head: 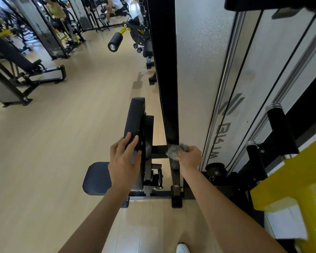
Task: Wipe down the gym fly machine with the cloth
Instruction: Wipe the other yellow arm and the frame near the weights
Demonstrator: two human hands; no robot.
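We see our right hand [189, 157] clenched round the crumpled grey-green cloth [173, 151], pressed to the glossy flat-faced black upright [167, 70], left hand [125, 161] straight-fingered on the matte padded backrest [133, 115].

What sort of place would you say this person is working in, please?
Most likely a commercial gym: a padded seat and back pad stand by a black upright, more machines stand on the wood-look floor, and people exercise on them in the background.
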